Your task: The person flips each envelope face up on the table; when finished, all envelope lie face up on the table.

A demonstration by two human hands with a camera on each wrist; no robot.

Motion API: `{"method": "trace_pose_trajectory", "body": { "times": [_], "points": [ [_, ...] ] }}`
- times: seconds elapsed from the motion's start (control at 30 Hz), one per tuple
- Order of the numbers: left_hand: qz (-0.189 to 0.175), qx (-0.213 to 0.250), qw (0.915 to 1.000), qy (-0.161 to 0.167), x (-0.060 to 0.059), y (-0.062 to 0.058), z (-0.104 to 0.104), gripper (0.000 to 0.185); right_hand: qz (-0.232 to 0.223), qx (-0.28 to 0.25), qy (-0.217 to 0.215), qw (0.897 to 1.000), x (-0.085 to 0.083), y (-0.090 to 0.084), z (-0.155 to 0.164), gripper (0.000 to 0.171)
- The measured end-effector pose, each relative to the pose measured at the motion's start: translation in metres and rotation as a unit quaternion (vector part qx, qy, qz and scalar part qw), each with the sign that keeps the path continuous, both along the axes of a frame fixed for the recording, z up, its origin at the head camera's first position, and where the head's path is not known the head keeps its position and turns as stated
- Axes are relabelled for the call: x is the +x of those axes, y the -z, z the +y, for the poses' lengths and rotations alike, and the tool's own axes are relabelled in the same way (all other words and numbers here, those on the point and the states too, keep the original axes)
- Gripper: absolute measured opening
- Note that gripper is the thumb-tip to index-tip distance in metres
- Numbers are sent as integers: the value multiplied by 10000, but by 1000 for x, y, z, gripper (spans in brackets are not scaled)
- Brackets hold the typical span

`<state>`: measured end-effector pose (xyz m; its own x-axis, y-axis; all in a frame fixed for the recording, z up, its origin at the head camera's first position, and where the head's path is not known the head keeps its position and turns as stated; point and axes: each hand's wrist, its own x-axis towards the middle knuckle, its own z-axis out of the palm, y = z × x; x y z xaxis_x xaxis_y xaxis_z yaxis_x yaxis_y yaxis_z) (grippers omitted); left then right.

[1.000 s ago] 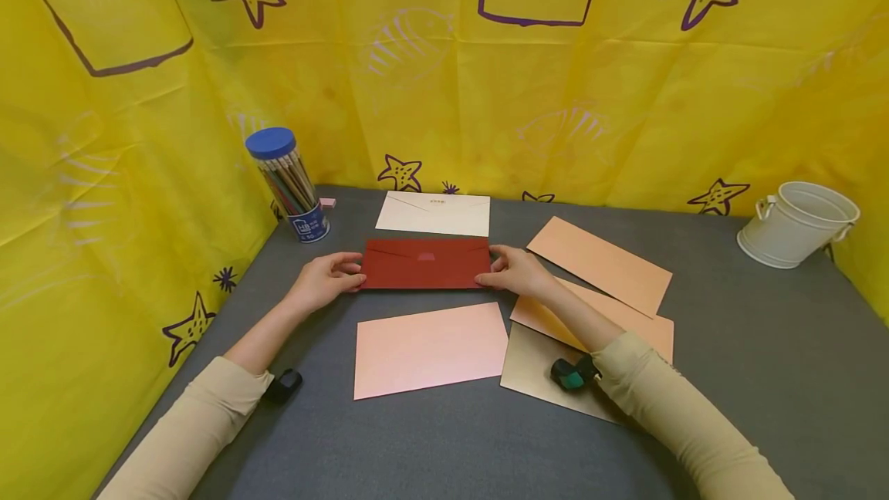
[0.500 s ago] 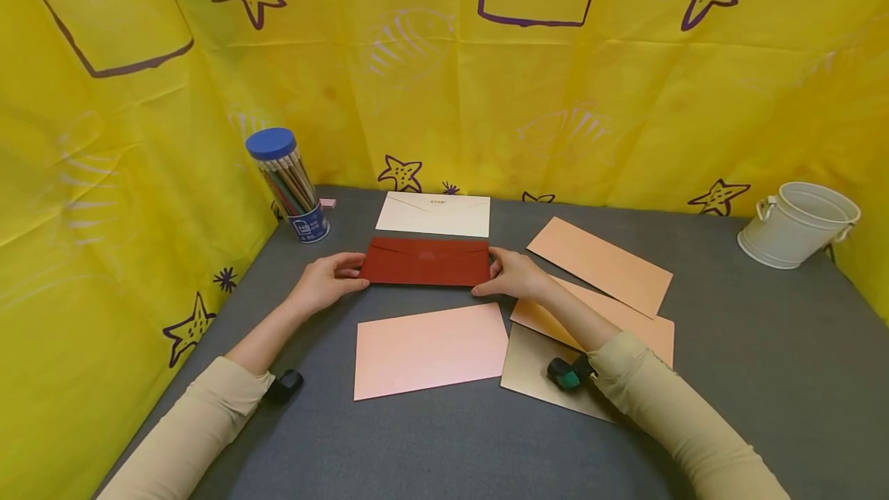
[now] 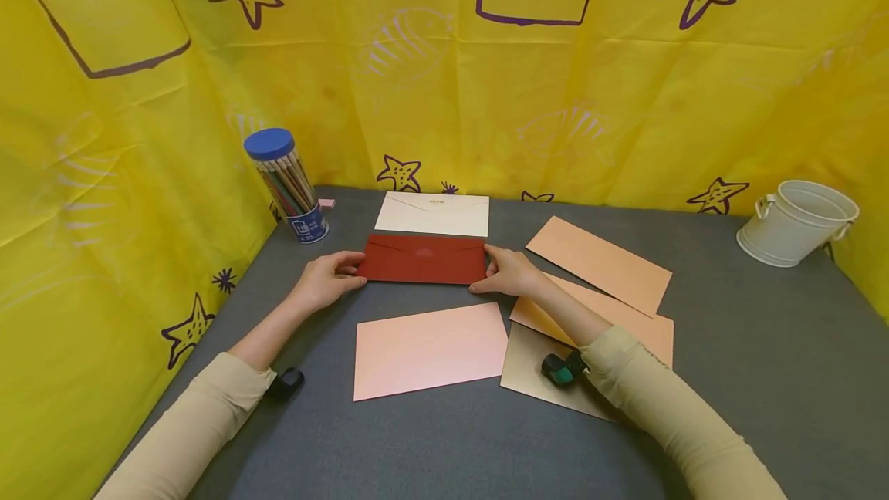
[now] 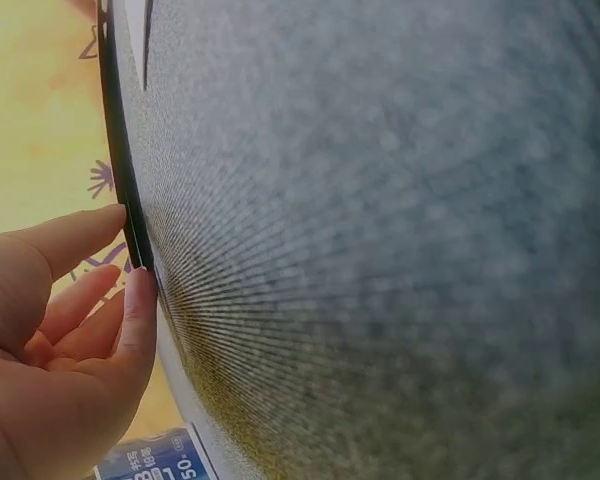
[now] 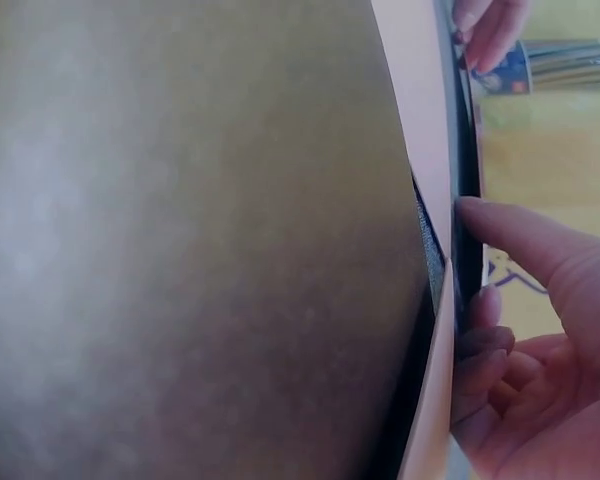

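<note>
A dark red envelope point(image 3: 424, 261) lies flap side up in the middle of the grey table point(image 3: 764, 392). My left hand point(image 3: 329, 280) pinches its left end and my right hand point(image 3: 510, 272) pinches its right end, thumbs on top. In the left wrist view the left hand point(image 4: 70, 330) has thumb and fingers on the envelope's dark edge point(image 4: 128, 220). In the right wrist view the right hand point(image 5: 540, 340) grips the same thin edge point(image 5: 468, 150), and the far hand shows at the top.
A white envelope point(image 3: 432, 214) lies just behind the red one and a pink envelope point(image 3: 429, 349) just in front. Peach envelopes point(image 3: 600, 262) and a gold one point(image 3: 531, 376) overlap at the right. A pencil tub point(image 3: 288, 184) stands back left, a white bucket point(image 3: 795, 222) far right. Yellow curtains enclose the table.
The red envelope looks narrower front to back, its near edge lifted slightly between the hands. Both hands have closed in a little on its ends.
</note>
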<state>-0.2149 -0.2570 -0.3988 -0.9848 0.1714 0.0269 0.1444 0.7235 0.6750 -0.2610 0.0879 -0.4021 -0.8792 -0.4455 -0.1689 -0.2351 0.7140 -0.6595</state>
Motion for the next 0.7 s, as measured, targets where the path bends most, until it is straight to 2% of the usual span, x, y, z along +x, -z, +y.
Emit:
{"method": "trace_pose_trajectory", "body": {
  "times": [0.43, 0.7],
  "points": [
    [293, -364, 9986, 236, -2, 4, 2, 39, -169, -25, -75, 9998, -2, -1, 1, 94],
    [511, -298, 9972, 466, 0, 6, 2, 32, -163, -91, -115, 9998, 0, -2, 2, 90]
  ]
}}
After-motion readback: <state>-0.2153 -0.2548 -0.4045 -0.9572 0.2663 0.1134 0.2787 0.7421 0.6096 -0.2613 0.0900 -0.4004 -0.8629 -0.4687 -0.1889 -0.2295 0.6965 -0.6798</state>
